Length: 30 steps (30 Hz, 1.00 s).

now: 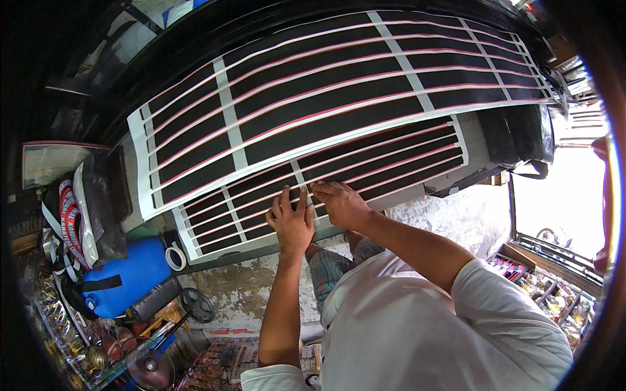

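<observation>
A smaller black sheet lies in front of me on the table, lined with long white and red strips and crossed by pale tape bands. My left hand rests on it near a cross band, fingers apart and fingertips against the surface. Just to its right, my right hand has its fingers drawn together at the same band. Whatever may be between those fingertips is hidden. Beyond both hands a larger black sheet with similar strips and bands overlaps the far edge of the smaller one.
A roll of white tape is at the table's left end, beside a blue container. A black wrapped bundle sits at the right end. Trays of small goods stand at lower right. A dark wheel-shaped piece is at lower left.
</observation>
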Each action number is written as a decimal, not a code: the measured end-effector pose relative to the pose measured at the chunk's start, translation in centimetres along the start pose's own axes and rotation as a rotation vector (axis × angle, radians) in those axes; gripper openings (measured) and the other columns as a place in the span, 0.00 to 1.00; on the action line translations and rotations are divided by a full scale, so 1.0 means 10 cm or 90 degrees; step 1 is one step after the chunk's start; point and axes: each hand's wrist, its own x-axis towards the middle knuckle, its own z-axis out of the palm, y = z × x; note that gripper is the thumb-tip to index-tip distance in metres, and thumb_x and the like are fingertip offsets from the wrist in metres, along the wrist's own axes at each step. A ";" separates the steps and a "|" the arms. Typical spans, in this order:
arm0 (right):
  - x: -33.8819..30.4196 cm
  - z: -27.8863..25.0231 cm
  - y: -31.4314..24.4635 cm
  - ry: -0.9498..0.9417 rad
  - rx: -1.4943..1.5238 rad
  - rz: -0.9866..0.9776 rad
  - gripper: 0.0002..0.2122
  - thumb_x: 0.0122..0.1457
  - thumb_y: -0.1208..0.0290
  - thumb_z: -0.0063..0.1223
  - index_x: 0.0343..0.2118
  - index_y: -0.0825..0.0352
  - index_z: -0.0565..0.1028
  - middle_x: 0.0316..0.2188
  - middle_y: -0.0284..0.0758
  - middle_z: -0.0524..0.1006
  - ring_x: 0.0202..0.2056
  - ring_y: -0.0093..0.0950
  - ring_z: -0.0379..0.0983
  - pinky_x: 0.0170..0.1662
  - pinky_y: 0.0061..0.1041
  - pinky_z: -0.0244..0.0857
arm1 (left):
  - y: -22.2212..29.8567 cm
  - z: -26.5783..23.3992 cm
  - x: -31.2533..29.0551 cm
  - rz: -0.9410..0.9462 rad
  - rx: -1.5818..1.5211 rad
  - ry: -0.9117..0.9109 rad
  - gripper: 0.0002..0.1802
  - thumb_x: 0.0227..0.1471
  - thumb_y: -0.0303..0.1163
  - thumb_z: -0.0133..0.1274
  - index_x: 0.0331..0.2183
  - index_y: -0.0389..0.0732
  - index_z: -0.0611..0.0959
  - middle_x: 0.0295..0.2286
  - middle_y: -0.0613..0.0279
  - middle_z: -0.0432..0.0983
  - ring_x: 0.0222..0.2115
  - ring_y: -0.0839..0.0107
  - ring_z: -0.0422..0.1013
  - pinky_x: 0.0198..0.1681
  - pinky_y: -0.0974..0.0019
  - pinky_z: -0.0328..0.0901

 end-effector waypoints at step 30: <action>-1.14 -1.37 1.97 0.410 -0.115 0.362 0.15 0.61 0.79 0.56 0.51 0.70 0.79 0.48 0.48 0.80 0.53 0.50 0.75 0.61 0.47 0.67 | 0.15 0.15 0.14 -0.152 -0.045 -0.076 0.42 0.74 0.56 0.43 0.73 0.36 0.61 0.75 0.46 0.49 0.76 0.47 0.45 0.72 0.22 0.38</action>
